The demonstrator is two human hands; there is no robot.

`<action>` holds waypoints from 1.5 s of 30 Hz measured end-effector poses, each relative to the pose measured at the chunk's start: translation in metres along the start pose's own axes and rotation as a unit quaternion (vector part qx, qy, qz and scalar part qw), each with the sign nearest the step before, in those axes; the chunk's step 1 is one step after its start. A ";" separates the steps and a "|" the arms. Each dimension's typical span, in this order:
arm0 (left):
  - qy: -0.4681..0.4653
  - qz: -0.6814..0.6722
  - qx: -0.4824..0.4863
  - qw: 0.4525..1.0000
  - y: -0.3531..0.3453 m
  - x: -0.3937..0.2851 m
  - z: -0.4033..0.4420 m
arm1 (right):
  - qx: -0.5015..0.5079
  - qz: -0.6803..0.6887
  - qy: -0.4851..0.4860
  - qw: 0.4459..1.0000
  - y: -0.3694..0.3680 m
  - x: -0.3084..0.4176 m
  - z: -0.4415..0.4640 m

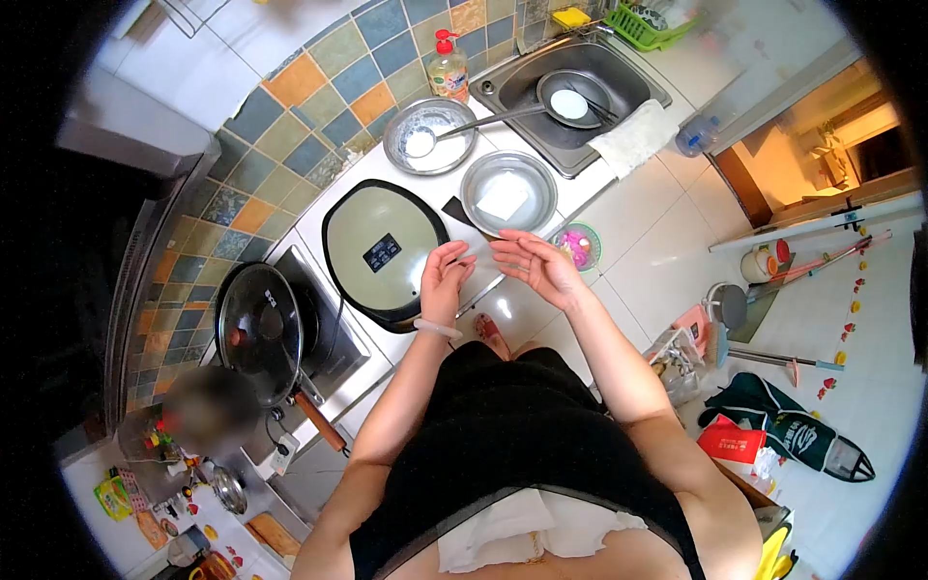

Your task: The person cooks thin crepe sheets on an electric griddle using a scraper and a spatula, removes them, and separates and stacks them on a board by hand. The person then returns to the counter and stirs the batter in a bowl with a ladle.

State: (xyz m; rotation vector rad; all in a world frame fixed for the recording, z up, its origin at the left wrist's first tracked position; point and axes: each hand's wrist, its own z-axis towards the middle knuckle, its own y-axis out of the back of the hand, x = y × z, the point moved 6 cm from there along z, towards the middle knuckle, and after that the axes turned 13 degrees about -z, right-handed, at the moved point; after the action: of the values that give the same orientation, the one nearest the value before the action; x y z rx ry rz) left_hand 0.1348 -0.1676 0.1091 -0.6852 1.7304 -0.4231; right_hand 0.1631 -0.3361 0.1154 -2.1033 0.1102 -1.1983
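My left hand [448,280], with a pale bracelet at the wrist, is raised by the right edge of a round green-topped electric appliance [351,237]. Its fingers are curled a little apart, with nothing in them. To its right my right hand [537,267] hangs palm up, fingers spread and holding nothing, just below a metal bowl [530,164] with a white piece [503,201] in it. The hands do not touch. Behind stands a steel bowl [395,145] with white powder or paste and a ladle [420,144] in it.
A sink [527,75] holds a pan [558,87]; a white cloth [635,138] lies over its corner. A red-capped bottle [448,70] stands at the wall. A lidded wok [242,333] sits on the stove at left. A green basket [593,249] is on the floor.
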 end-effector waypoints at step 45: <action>-0.114 -0.251 -0.274 0.921 0.022 0.009 0.209 | 0.054 -0.770 0.178 0.611 0.051 0.199 0.208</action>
State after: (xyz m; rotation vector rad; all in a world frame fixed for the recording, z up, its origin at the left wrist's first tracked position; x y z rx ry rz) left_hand 0.3289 -0.1416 0.0334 -1.5408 1.4364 -0.1834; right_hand 0.4517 -0.3426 0.1606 -1.4401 -1.8934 -2.3612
